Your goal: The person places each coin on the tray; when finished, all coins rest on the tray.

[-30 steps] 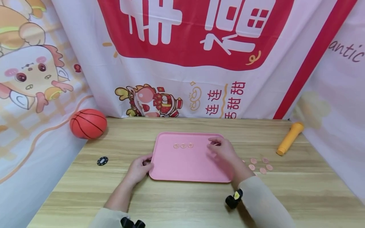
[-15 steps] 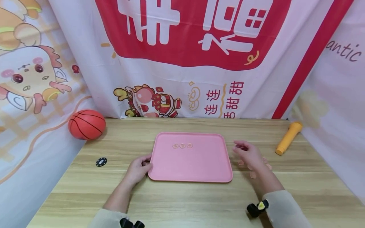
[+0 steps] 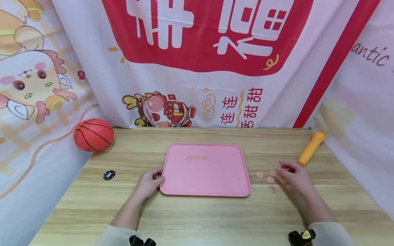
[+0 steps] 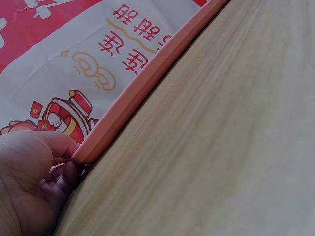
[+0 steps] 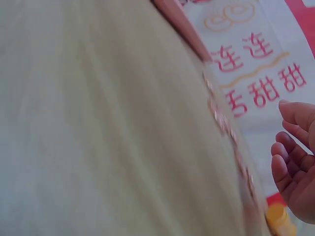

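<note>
Item 1: flat pink plastic tray [image 3: 205, 171], at the middle of the light wooden table [image 3: 197, 218]. Your left hand [image 3: 149, 182] grips its near left corner, thumb on the rim, fingers curled beneath.

Item 2: three small round pink tokens [image 3: 196, 157], in a row on the far part of the tray, just beside one another.

Item 3: loose pink tokens [image 3: 266, 179], scattered on the table to the right of the tray. Your right hand [image 3: 293, 177] hovers at their right edge, fingers loosely curled; whether it pinches a token cannot be told.

Item 4: orange basketball [image 3: 93, 134], far left. Item 5: black poker chip [image 3: 109, 175], left of your left hand. Item 6: yellow plastic torch [image 3: 311, 148], far right.
</note>
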A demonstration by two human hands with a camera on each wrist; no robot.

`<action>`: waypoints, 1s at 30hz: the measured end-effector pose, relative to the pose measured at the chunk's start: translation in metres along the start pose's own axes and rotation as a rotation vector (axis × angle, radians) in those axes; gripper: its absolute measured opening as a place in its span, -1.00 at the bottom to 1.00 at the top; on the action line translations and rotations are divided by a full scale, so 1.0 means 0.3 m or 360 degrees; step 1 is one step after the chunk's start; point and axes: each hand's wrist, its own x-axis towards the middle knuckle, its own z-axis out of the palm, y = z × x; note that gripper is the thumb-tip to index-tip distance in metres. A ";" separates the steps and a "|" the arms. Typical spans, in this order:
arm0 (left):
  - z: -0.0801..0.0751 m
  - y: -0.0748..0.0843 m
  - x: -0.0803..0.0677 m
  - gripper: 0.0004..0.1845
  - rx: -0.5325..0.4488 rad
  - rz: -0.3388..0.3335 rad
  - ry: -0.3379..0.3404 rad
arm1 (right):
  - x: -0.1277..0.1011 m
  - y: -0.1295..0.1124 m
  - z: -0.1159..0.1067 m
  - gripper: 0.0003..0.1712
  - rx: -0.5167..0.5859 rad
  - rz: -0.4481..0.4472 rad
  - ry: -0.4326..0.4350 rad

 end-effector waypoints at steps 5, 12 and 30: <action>0.000 0.000 -0.001 -0.50 0.0012 -0.0009 0.0003 | -0.021 0.048 -0.036 -0.28 -0.0032 0.0092 0.0028; 0.002 0.002 -0.001 -0.49 0.0014 0.0002 -0.0006 | -0.046 0.098 -0.069 -0.20 -0.0135 0.0184 0.0023; 0.001 0.006 -0.005 -0.50 0.0012 0.0014 -0.0003 | -0.025 0.128 -0.101 -0.36 -0.0548 0.0052 -0.0119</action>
